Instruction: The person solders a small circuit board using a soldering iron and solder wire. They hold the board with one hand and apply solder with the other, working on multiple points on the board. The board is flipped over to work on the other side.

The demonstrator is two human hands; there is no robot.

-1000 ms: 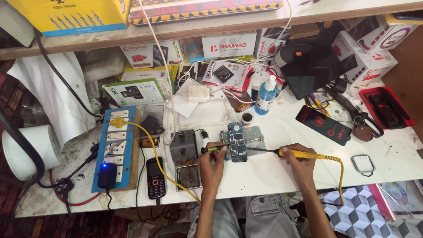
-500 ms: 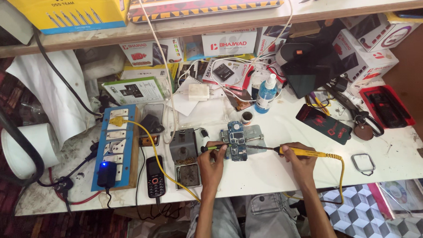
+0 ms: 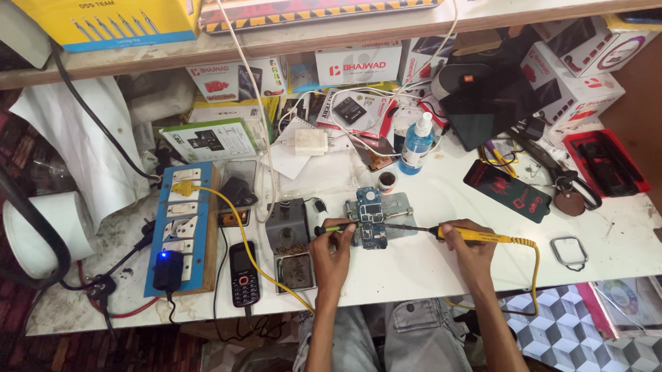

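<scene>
A blue phone circuit board lies clamped in a metal holder near the white bench's front edge. My left hand grips a thin tool with a yellow-green handle, its tip touching the board's left side. My right hand holds a yellow soldering iron, whose dark tip reaches left to the board. The iron's yellow cord drops off the bench edge.
A grey soldering stand sits left of my left hand, then a black keypad phone and a blue power strip. A spray bottle, small boxes and cables crowd the back. A red tray lies far right.
The view has shifted slightly. Both hands stay at the board, with the iron tip and the thin tool holding almost the same spots.
</scene>
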